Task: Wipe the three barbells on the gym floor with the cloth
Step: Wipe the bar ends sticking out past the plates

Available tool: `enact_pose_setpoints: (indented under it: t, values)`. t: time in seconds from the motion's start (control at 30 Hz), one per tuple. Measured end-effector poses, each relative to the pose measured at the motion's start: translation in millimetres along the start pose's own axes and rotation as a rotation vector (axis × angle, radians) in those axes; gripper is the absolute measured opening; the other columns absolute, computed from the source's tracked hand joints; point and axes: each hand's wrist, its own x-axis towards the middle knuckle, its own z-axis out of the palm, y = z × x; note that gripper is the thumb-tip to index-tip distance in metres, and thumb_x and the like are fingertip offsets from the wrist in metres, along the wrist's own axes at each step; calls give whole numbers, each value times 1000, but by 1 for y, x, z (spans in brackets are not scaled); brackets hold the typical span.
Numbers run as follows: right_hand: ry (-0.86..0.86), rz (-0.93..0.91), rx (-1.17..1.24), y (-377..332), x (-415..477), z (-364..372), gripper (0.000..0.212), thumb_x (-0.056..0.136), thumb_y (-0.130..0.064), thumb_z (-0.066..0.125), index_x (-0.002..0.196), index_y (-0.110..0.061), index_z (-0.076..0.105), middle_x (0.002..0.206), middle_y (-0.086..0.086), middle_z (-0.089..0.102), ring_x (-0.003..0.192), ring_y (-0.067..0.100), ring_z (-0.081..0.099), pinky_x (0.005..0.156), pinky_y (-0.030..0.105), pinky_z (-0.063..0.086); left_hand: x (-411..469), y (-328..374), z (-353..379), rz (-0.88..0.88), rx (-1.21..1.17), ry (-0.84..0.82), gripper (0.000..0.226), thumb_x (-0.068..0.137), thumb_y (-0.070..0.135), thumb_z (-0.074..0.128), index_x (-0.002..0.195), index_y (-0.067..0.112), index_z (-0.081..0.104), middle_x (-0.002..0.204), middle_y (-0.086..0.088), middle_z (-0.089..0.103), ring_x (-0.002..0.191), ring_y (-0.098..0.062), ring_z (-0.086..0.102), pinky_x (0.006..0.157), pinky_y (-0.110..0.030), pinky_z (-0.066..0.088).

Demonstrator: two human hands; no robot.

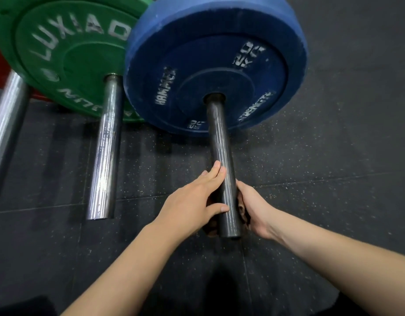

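1. Left hand: thumb across the top and straight fingers along the left side of the dark barbell, clasping it near its free end.
2. Right hand: curled round a dark cloth, held against the bar's right side.
3. Dark barbell: long axis runs away from the viewer into the blue plate.
4. Middle barbell with green plate, and left barbell, lie roughly parallel.
5. Floor: black speckled rubber tiles.
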Motion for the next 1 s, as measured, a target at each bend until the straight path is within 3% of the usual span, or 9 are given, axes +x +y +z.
enact_pose_setpoints:
  t: [0.13, 0.3, 0.4, 0.6, 0.73, 0.83, 0.93, 1.0]
  values:
    - [-18, -16, 78, -2, -2, -4, 68, 98, -74, 34, 121, -24, 74, 116, 12, 75, 110, 29, 71, 105, 51, 51, -2, 3, 0, 2, -25, 4, 84, 98, 51, 59, 160, 50, 3, 159, 39, -12, 153, 3, 7, 119, -37, 36]
    - [32, -19, 86, -26, -8, 8, 70, 96, -77, 32, 109, -26, 79, 102, 5, 79, 100, 24, 73, 83, 40, 57, -2, 8, -1, -8, 4, 0, 83, 99, 51, 58, 161, 48, 2, 160, 37, -12, 153, 1, 14, 117, -34, 35]
    - [60, -7, 126, -25, -1, 11, 75, 92, -81, 35, 110, -22, 78, 103, 5, 78, 97, 24, 74, 79, 38, 59, -2, 8, -2, -25, 12, -5, 83, 99, 52, 58, 160, 49, 2, 159, 38, -12, 153, 0, 15, 117, -35, 36]
    - [145, 28, 217, 34, -12, 7, 68, 92, -75, 48, 109, -15, 74, 94, 16, 77, 81, 35, 75, 71, 49, 61, 0, 1, 1, -25, -7, 16, 87, 95, 52, 64, 159, 52, 5, 156, 43, -11, 149, -3, 31, 112, -37, 44]
    - [35, 136, 238, 69, -17, 7, 77, 88, -77, 48, 113, -8, 73, 88, 17, 72, 60, 31, 66, 52, 37, 52, 0, 2, 0, -23, -23, 35, 86, 95, 50, 65, 161, 48, 9, 157, 41, -8, 150, -8, 31, 115, -38, 40]
    - [41, 146, 233, 62, -13, 9, 67, 91, -73, 48, 110, -14, 74, 90, 13, 75, 69, 30, 72, 58, 38, 57, -2, 1, 3, -19, -17, 38, 86, 97, 49, 64, 161, 47, 8, 157, 40, -8, 150, -10, 32, 116, -39, 39]
    - [139, 41, 147, 39, 0, 6, 74, 81, -79, 53, 111, -14, 74, 97, 15, 77, 87, 34, 75, 79, 45, 60, -4, 3, 2, -14, -10, 35, 84, 98, 50, 62, 161, 47, 7, 159, 39, -8, 150, -8, 32, 115, -39, 40]
    - [207, -56, 76, 15, 2, 2, 70, 84, -78, 52, 96, -12, 73, 81, 12, 76, 80, 32, 74, 82, 44, 60, -5, 4, 0, -3, 9, 34, 84, 97, 52, 61, 162, 45, 8, 160, 37, -7, 149, -8, 32, 115, -39, 40]
